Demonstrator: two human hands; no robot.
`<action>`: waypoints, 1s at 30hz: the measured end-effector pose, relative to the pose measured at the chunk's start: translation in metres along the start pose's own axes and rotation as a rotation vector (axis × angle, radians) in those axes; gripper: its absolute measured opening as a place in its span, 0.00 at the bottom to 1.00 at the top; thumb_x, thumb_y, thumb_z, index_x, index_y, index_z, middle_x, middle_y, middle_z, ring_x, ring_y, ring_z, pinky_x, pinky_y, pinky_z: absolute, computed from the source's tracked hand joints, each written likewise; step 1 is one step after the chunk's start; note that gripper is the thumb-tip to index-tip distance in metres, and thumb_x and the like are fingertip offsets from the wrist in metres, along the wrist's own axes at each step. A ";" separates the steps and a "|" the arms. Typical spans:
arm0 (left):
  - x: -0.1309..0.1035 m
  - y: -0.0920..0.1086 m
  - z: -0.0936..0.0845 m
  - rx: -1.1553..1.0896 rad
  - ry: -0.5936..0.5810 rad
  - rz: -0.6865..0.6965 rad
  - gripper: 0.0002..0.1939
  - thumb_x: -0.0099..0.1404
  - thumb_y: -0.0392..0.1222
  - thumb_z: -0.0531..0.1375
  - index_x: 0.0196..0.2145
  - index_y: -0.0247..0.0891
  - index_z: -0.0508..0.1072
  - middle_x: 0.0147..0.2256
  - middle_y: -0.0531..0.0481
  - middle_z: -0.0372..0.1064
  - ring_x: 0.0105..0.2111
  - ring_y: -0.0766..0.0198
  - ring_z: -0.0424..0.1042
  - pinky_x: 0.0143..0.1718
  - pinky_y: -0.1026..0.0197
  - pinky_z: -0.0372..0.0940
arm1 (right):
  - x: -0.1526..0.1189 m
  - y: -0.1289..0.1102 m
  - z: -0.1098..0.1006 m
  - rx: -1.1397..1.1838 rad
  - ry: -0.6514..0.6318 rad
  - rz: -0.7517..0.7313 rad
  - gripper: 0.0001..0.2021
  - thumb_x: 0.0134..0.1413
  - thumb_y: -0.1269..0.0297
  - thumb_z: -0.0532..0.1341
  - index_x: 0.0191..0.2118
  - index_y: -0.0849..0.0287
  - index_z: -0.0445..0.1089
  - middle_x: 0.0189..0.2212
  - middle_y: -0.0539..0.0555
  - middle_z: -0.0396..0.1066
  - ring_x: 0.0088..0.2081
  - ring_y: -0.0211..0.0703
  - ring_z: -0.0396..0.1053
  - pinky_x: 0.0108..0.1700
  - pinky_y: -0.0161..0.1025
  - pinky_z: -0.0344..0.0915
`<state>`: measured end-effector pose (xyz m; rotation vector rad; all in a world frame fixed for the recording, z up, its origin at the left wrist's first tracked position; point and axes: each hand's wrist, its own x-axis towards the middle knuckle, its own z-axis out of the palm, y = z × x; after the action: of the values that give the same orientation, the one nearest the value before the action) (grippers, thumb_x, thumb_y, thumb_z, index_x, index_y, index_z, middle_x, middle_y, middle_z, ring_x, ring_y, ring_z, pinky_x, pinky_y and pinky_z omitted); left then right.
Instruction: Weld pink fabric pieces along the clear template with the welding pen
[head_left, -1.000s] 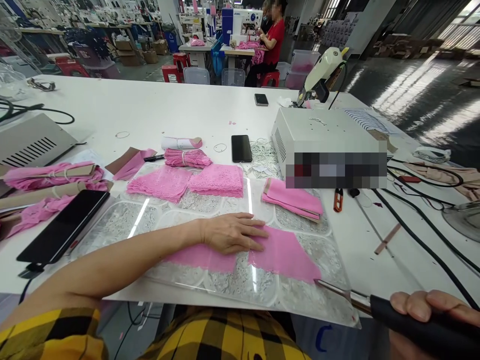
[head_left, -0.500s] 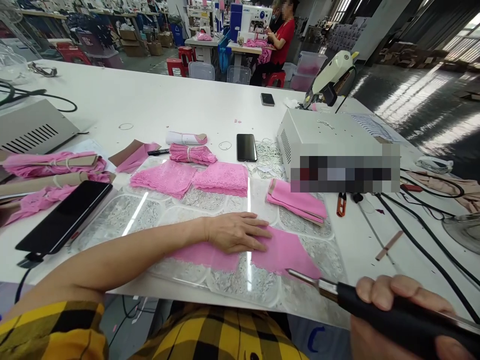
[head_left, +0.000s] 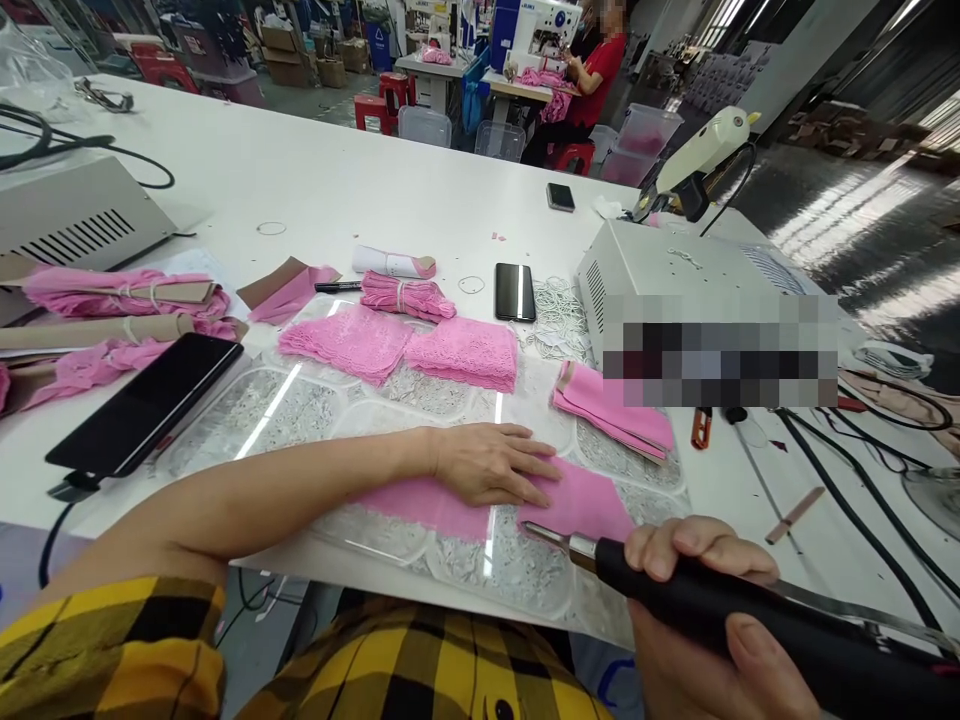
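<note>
White rectangular table (head_left: 247,190) carries the work. A clear plastic mat with grey mottled rounded panels (head_left: 465,565) lies along its front edge. A grey metal box with slotted vents (head_left: 697,265) stands toward the right edge. Beyond the far edge, on the floor: two stacked translucent plastic bins (head_left: 641,140) and two clear plastic bins side by side (head_left: 425,126) (head_left: 499,142); contents of all four cannot be made out.

Right hand (head_left: 679,645), near the front edge: fingers wrapped around a long black-handled tool (head_left: 694,597); its narrow metal tip (head_left: 545,534) is at the front side of a thin pink cloth piece (head_left: 592,495), contact not confirmed. Left hand (head_left: 491,462): flat, fingers slightly spread, resting across that piece and a second pink cloth piece (head_left: 427,512); whether they join beneath cannot be seen.

Behind the left hand lie two pink lace stacks (head_left: 345,342) (head_left: 463,355); a black smartphone (head_left: 514,292) sits beyond.
</note>
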<state>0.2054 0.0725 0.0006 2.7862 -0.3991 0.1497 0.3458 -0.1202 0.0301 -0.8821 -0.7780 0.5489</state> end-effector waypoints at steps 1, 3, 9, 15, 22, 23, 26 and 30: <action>0.000 0.000 0.000 0.005 0.002 0.005 0.16 0.71 0.41 0.53 0.52 0.43 0.74 0.60 0.49 0.62 0.63 0.54 0.56 0.64 0.50 0.50 | 0.000 0.000 0.001 -0.003 -0.001 0.004 0.10 0.46 0.60 0.60 0.35 0.59 0.68 0.32 0.50 0.63 0.26 0.37 0.63 0.29 0.42 0.63; 0.000 0.000 0.000 0.017 0.004 0.015 0.16 0.71 0.41 0.52 0.52 0.42 0.74 0.60 0.49 0.62 0.63 0.53 0.57 0.64 0.50 0.50 | -0.001 0.000 0.003 -0.008 -0.004 0.016 0.10 0.46 0.61 0.60 0.35 0.58 0.68 0.31 0.50 0.62 0.26 0.37 0.64 0.29 0.42 0.63; -0.001 0.000 0.001 0.014 0.018 0.021 0.16 0.70 0.41 0.53 0.52 0.42 0.74 0.60 0.48 0.63 0.63 0.53 0.57 0.64 0.50 0.50 | 0.000 0.001 0.003 -0.020 -0.026 0.001 0.09 0.47 0.61 0.60 0.35 0.58 0.68 0.30 0.51 0.62 0.26 0.37 0.63 0.28 0.42 0.63; -0.001 -0.001 0.001 0.000 0.012 0.016 0.16 0.70 0.40 0.53 0.52 0.43 0.74 0.60 0.49 0.63 0.63 0.53 0.57 0.64 0.50 0.50 | 0.003 0.001 0.003 -0.023 -0.067 -0.013 0.07 0.48 0.62 0.60 0.33 0.59 0.68 0.29 0.50 0.62 0.25 0.36 0.64 0.26 0.41 0.64; 0.000 0.001 0.000 -0.022 -0.009 -0.013 0.15 0.70 0.41 0.55 0.51 0.46 0.74 0.60 0.50 0.62 0.64 0.55 0.56 0.65 0.51 0.49 | 0.007 0.002 0.003 0.000 -0.041 -0.017 0.07 0.46 0.63 0.60 0.33 0.59 0.69 0.29 0.49 0.63 0.25 0.36 0.64 0.25 0.40 0.64; 0.000 0.002 -0.001 -0.029 -0.009 -0.013 0.15 0.70 0.42 0.55 0.52 0.44 0.74 0.61 0.49 0.61 0.64 0.54 0.56 0.65 0.50 0.49 | 0.007 0.002 0.002 0.007 -0.029 -0.019 0.08 0.46 0.62 0.60 0.33 0.59 0.69 0.29 0.49 0.64 0.25 0.36 0.63 0.25 0.40 0.63; 0.000 0.002 -0.007 -0.056 0.006 -0.010 0.17 0.70 0.45 0.55 0.53 0.40 0.74 0.62 0.44 0.59 0.64 0.52 0.55 0.64 0.49 0.49 | 0.007 0.000 0.001 0.019 0.008 -0.019 0.09 0.44 0.61 0.60 0.33 0.59 0.69 0.28 0.49 0.64 0.24 0.36 0.62 0.25 0.39 0.63; -0.003 0.002 -0.018 -0.071 0.059 -0.043 0.18 0.71 0.46 0.53 0.54 0.38 0.72 0.63 0.43 0.57 0.65 0.54 0.53 0.64 0.49 0.50 | 0.003 -0.002 -0.001 0.022 0.020 0.012 0.10 0.43 0.61 0.60 0.33 0.59 0.69 0.29 0.49 0.63 0.24 0.36 0.61 0.25 0.39 0.62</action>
<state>0.2013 0.0778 0.0177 2.7115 -0.3230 0.2035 0.3488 -0.1197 0.0330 -0.8716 -0.7474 0.5571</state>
